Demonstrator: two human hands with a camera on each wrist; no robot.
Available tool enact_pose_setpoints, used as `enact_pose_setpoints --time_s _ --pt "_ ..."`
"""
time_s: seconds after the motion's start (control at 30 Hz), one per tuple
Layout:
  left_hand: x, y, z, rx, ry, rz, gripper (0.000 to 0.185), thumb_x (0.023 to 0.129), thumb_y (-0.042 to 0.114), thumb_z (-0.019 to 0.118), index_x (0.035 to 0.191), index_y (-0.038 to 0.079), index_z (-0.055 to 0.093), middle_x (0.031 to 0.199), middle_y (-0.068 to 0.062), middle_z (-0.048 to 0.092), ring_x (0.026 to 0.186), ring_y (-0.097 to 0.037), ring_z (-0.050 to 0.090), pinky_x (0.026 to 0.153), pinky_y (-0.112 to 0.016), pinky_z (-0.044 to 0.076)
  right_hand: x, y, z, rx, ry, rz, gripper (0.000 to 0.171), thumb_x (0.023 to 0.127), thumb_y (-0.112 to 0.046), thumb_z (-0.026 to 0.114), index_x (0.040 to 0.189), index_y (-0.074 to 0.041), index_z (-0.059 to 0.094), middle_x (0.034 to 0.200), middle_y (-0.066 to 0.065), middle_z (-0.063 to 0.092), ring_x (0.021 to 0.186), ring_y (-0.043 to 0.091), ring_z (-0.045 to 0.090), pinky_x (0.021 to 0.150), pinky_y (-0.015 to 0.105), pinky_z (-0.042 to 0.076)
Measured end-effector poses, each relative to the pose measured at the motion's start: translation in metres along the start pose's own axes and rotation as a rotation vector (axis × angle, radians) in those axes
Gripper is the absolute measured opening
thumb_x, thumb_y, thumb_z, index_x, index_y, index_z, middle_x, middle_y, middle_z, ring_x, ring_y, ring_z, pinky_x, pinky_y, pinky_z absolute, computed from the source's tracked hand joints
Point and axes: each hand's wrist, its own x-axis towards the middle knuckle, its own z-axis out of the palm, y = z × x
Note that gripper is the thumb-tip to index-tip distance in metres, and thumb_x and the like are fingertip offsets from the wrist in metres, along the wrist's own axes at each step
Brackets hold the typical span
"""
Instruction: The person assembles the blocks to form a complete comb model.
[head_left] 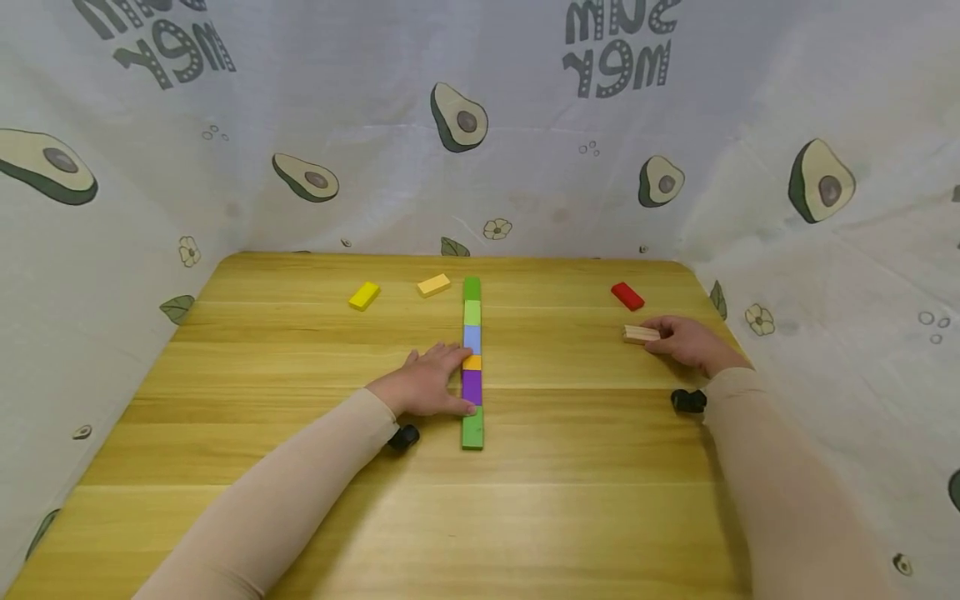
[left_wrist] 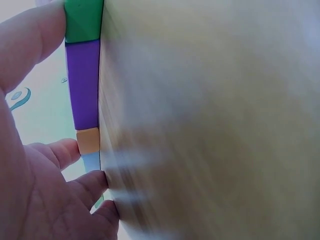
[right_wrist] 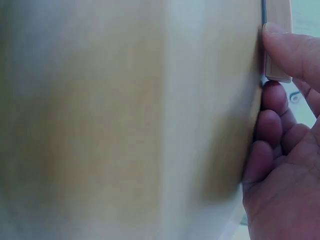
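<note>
A straight row of coloured wooden blocks runs away from me along the middle of the table: a green block nearest, then purple, a short orange piece, blue, light green and darker green. From the left, my left hand rests against this row with fingers spread; its thumb touches near the purple-green joint, a fingertip near the orange piece. On the right, my right hand pinches a plain wooden block close to the tabletop. In the right wrist view its thumb lies across that block.
A red block lies just beyond the right hand. Yellow and pale orange blocks lie left of the row's far end. A printed curtain surrounds the wooden table at the back and sides.
</note>
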Motion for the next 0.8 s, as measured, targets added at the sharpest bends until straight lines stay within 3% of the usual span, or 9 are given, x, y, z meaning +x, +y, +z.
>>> enact_pose_setpoints --time_s 0.2,0.57,0.8 --pt "0.0 -0.003 0.001 0.002 -0.003 -0.009 0.097 0.072 0.069 0.061 0.149 0.028 0.016 0.156 0.001 0.014 0.144 -0.024 0.006 0.112 -0.057 0.005 0.009 -0.026 0.002 -0.113 0.019 -0.028 0.051 0.088 -0.039 0.06 0.129 -0.01 0.05 0.116 0.016 0.052 0.094 0.027 0.047 0.075 0.031 0.038" --pt "-0.001 -0.002 -0.001 -0.005 0.011 0.002 0.098 0.072 0.067 0.063 0.149 0.025 0.018 0.155 -0.001 0.016 0.144 -0.028 0.007 0.111 -0.058 0.005 0.055 -0.111 0.019 -0.134 0.071 -0.136 0.046 0.09 -0.032 0.058 0.13 -0.01 0.052 0.114 0.016 0.055 0.086 0.026 0.049 0.066 0.033 0.041" --pt "0.0 -0.003 0.0 -0.007 0.008 0.002 0.098 0.072 0.067 0.063 0.149 0.025 0.018 0.156 -0.002 0.015 0.144 -0.028 0.008 0.111 -0.059 0.006 0.086 -0.144 0.033 -0.177 0.07 -0.153 0.039 0.088 -0.026 0.057 0.125 -0.012 0.055 0.11 0.013 0.058 0.079 0.023 0.049 0.063 0.031 0.041"
